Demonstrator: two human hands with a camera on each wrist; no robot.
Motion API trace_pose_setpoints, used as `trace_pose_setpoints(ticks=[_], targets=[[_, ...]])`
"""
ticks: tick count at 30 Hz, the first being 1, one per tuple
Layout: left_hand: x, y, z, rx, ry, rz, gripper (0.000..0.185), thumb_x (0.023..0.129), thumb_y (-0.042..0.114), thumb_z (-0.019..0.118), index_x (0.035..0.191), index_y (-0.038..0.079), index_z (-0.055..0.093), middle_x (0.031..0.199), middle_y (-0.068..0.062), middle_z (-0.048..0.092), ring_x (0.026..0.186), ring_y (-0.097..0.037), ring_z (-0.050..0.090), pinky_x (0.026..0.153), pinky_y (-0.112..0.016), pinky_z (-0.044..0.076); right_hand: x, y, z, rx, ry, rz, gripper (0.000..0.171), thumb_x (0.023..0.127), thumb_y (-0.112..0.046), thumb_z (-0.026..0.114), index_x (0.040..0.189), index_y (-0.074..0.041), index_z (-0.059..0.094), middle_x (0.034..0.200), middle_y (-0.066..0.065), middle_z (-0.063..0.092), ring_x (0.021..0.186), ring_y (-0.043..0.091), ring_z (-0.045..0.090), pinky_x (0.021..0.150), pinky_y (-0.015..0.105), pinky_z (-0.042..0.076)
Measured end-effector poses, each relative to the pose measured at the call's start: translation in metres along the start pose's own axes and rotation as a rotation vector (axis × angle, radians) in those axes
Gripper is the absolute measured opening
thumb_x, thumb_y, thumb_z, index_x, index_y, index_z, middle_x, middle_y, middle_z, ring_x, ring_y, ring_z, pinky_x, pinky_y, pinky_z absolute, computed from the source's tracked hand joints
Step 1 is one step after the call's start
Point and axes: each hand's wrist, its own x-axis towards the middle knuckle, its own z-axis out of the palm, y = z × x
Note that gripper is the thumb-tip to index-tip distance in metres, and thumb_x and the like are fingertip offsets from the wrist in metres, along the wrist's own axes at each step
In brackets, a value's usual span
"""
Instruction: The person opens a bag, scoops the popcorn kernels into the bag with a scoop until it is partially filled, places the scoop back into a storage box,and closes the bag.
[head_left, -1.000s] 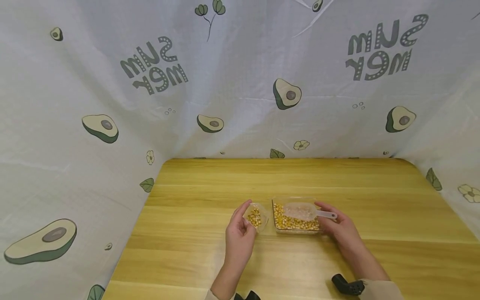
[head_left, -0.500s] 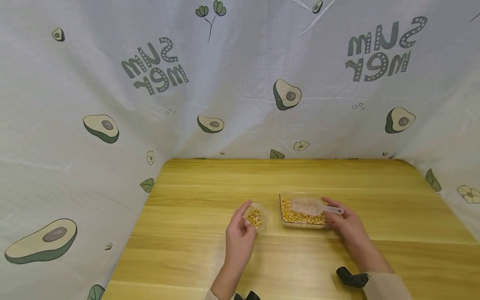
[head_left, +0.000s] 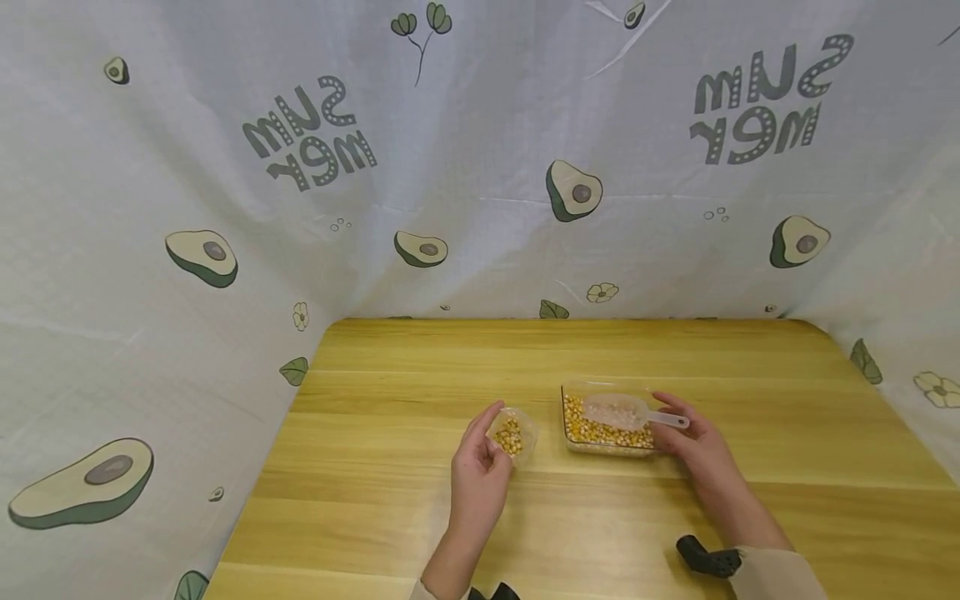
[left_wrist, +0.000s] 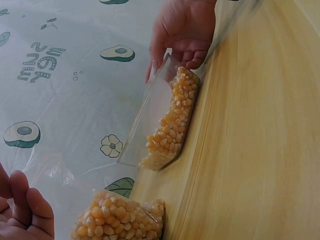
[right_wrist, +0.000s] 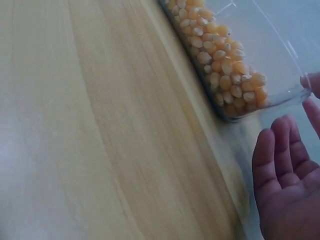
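A clear plastic bag (head_left: 527,433) of corn kernels (left_wrist: 117,220) stands on the table, its top gripped between the thumb and fingers of my left hand (head_left: 478,475). To its right is a clear rectangular container (head_left: 611,451) holding loose corn kernels (left_wrist: 170,120). My right hand (head_left: 697,446) pinches the container's right end by the rim, its other fingers loosely bent below, as the right wrist view shows. Across the kernels in the container lies a translucent scoop (head_left: 615,410), its handle (head_left: 671,421) sticking out over the right end above my right hand.
The wooden table (head_left: 420,358) carries the bag and the container, with a gap between them. A pale curtain (head_left: 480,250) printed with avocados hangs behind and at both sides. Black mounts (head_left: 708,558) sit at both wrists.
My right hand has drawn the container, scoop inside, a short way to the right and slightly back, widening the gap from the bag. The left hand and bag have stayed put.
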Motion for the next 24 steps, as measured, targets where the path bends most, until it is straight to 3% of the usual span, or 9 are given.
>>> trace_pose_setpoints(ticks=[3,7,10,13,15,18,21,24], targets=[[0.000,0.000,0.000,-0.002,0.008,0.002,0.067,0.086,-0.012,0.046,0.141,0.025,0.056,0.144,-0.006,0.051,0.055,-0.001,0.038,0.049,-0.012,0.034,-0.003,-0.001,-0.002,-0.170,0.063,-0.060,0.059,0.099,-0.028,0.062,0.153,-0.015,0.041,0.124,-0.015,0.047,0.097,-0.008,0.050,0.079,0.012,0.045],[-0.001,0.001,-0.001,-0.002,0.014,0.006,0.065,0.086,-0.012,0.047,0.141,0.023,0.057,0.147,-0.006,0.050,0.054,0.000,0.038,0.049,-0.012,0.034,-0.011,-0.011,-0.001,-0.439,0.207,-0.183,0.052,0.100,-0.031,0.059,0.147,-0.012,0.048,0.131,-0.003,0.051,0.104,-0.008,0.041,0.078,0.014,0.038],[-0.001,0.001,-0.001,-0.005,0.009,0.008,0.065,0.086,-0.012,0.046,0.141,0.022,0.057,0.150,-0.006,0.048,0.054,0.000,0.037,0.049,-0.012,0.033,-0.016,-0.025,0.009,-0.564,0.300,-0.313,0.043,0.097,-0.021,0.064,0.138,-0.008,0.058,0.131,0.014,0.053,0.106,0.009,0.046,0.079,0.029,0.038],[-0.001,0.001,-0.001,-0.005,-0.001,0.012,0.065,0.087,-0.012,0.046,0.141,0.022,0.056,0.151,-0.006,0.047,0.053,0.000,0.037,0.049,-0.011,0.033,-0.017,-0.038,0.026,-0.629,0.346,-0.479,0.036,0.090,-0.009,0.070,0.126,-0.006,0.066,0.121,0.018,0.059,0.100,0.023,0.047,0.079,0.040,0.034],[0.000,0.000,-0.001,-0.005,-0.008,0.016,0.065,0.087,-0.012,0.046,0.142,0.022,0.056,0.152,-0.007,0.046,0.053,0.000,0.037,0.050,-0.012,0.033,-0.017,-0.045,0.040,-0.642,0.337,-0.592,0.036,0.083,-0.002,0.074,0.119,-0.006,0.070,0.114,0.017,0.063,0.096,0.019,0.049,0.081,0.040,0.034],[-0.001,0.000,-0.001,0.006,-0.005,0.017,0.065,0.087,-0.012,0.046,0.141,0.022,0.056,0.151,-0.007,0.047,0.053,0.000,0.036,0.049,-0.012,0.033,-0.018,-0.052,0.063,-0.651,0.257,-0.719,0.038,0.077,0.002,0.079,0.113,-0.007,0.072,0.107,0.010,0.068,0.093,0.010,0.050,0.081,0.030,0.037],[-0.001,0.001,-0.001,0.016,0.006,0.016,0.064,0.087,-0.011,0.046,0.140,0.022,0.057,0.150,-0.006,0.048,0.053,0.000,0.036,0.049,-0.011,0.033,-0.019,-0.055,0.087,-0.657,0.152,-0.786,0.040,0.073,-0.002,0.084,0.110,-0.010,0.074,0.104,0.003,0.072,0.094,0.010,0.055,0.081,0.026,0.041],[0.000,0.002,-0.001,0.015,0.008,0.014,0.063,0.087,-0.010,0.047,0.140,0.023,0.058,0.147,-0.004,0.051,0.053,0.000,0.037,0.048,-0.011,0.033,-0.018,-0.057,0.105,-0.659,0.075,-0.822,0.040,0.071,-0.007,0.086,0.109,-0.013,0.075,0.104,-0.001,0.073,0.095,0.017,0.060,0.081,0.033,0.047]])
